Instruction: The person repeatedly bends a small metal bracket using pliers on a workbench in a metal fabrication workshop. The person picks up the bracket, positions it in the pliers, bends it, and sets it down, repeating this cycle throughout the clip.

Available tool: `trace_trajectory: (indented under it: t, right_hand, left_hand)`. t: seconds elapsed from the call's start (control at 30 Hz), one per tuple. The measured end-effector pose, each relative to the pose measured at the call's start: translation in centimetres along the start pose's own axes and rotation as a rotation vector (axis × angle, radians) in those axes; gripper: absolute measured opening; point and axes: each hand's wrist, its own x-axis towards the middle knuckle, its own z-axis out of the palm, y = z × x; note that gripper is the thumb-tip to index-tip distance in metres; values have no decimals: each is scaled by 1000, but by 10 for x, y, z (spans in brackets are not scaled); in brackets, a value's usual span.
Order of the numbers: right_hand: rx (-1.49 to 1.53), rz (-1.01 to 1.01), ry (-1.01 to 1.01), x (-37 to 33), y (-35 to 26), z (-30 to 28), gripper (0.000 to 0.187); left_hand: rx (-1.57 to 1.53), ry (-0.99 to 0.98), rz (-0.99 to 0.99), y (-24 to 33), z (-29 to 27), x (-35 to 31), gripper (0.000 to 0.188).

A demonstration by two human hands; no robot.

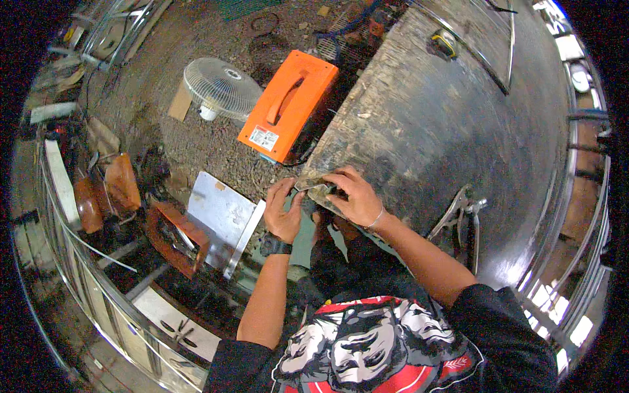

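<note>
The dark steel counter [458,124] ends in a worn near corner, and there I hold a small flat metal piece [313,185]. My right hand [354,196] presses it down, fingers closed over it; my left hand [283,208] pinches its overhanging end. With so little resting on the corner, it may slip off toward the gravel floor [196,141], or its edge may cut me.

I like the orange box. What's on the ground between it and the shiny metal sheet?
In the head view, only gravel floor lies between the orange box and the metal sheet; nothing else sits there.
</note>
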Motion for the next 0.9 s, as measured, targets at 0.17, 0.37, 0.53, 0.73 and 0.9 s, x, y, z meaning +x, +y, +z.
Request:
trace_trajectory:
  t: [0.17,0.37,0.53,0.73,0.9]
  right_hand:
    - [18,-57,88,-3,11,9,45]
    - [74,-27,273,-20,3,21,43]
    - [-10,-48,360,-34,6,31,42]
    - [14,3,411,-30,-1,36,39]
    - [7,-38,451,-27,0,37,41]
  left_hand:
    - [-42,-47,-47,-2,0,-2,47]
    - [-111,-67,-136,-1,-5,-4,47]
    - [-86,-63,-140,3,-3,-5,48]
    - [34,-81,-55,12,-4,-1,47]
    - [26,-90,-89,12,-4,2,47]
